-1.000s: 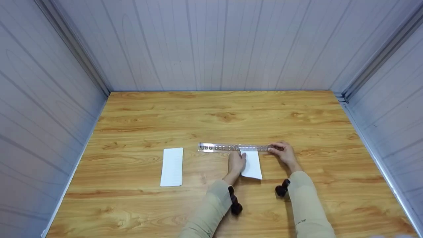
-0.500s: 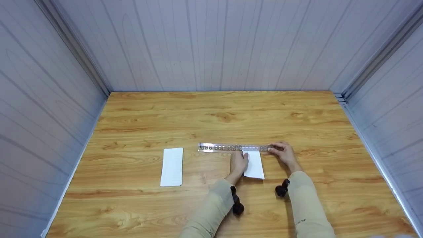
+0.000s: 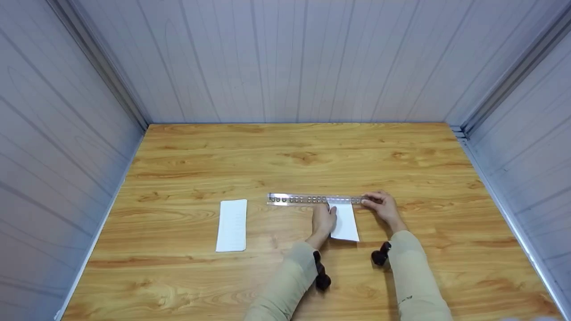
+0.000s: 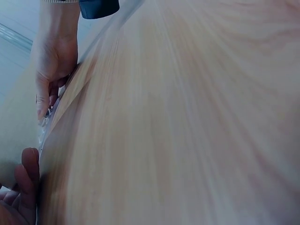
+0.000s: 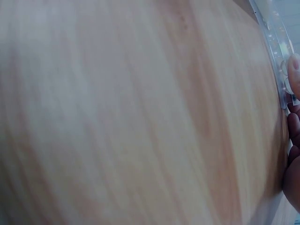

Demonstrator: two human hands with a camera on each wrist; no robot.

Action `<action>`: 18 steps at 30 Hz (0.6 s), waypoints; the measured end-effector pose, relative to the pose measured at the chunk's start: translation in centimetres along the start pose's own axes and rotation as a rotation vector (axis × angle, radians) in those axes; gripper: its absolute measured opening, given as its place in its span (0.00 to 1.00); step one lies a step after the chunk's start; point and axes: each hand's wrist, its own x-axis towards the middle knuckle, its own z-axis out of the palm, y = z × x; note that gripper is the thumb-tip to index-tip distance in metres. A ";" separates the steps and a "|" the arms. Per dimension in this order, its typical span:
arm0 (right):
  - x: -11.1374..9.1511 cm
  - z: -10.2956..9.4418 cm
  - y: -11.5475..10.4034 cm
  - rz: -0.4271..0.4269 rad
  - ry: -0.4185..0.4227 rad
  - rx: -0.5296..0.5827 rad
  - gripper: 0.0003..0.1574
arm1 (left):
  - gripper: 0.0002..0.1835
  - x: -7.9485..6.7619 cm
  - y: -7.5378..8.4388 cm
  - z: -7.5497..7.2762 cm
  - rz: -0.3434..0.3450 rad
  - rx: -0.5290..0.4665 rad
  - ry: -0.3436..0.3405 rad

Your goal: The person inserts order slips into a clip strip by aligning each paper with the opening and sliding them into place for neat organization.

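A clear plastic ruler (image 3: 303,199) with a row of round holes lies left to right across the middle of the table. My right hand (image 3: 384,208) pinches its right end; in the right wrist view the thumb (image 5: 294,75) presses on that end. My left hand (image 3: 323,221) holds a white sheet of paper (image 3: 344,224) by its left side, thumb on top. The sheet's far edge shows through the ruler. In the left wrist view, only some fingers (image 4: 29,173) of my left hand show at the lower left.
Left of the ruler, a second white rectangular paper (image 3: 232,225) with faint lines lies on the wooden table (image 3: 285,156). Pale panel walls (image 3: 285,62) stand at the back and both sides. A dark camera (image 3: 322,278) sticks out from the left sleeve, another (image 3: 380,255) from the right.
My left hand has slid the white sheet a little to the right along the ruler. The ruler, my right hand and the other paper have stayed in place.
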 end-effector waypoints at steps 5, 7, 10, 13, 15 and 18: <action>0.0 0.1 0.0 -0.010 0.013 0.033 0.16 | 0.22 0.0 0.0 0.2 0.029 0.033 0.011; 0.0 0.1 0.1 -0.022 0.019 0.033 0.16 | 0.21 0.0 0.0 0.2 0.035 0.033 0.013; 0.1 0.1 0.2 -0.028 0.020 0.030 0.16 | 0.20 0.0 0.0 0.3 0.024 0.025 0.004; 0.1 0.1 0.2 -0.023 0.021 0.017 0.16 | 0.20 0.0 0.1 0.4 0.015 0.025 -0.002; 0.1 0.0 0.2 -0.019 0.025 -0.002 0.16 | 0.20 0.0 0.2 0.5 0.013 0.026 -0.004; 0.2 0.0 0.3 -0.025 0.022 -0.032 0.16 | 0.20 0.0 0.4 0.6 0.010 0.031 -0.011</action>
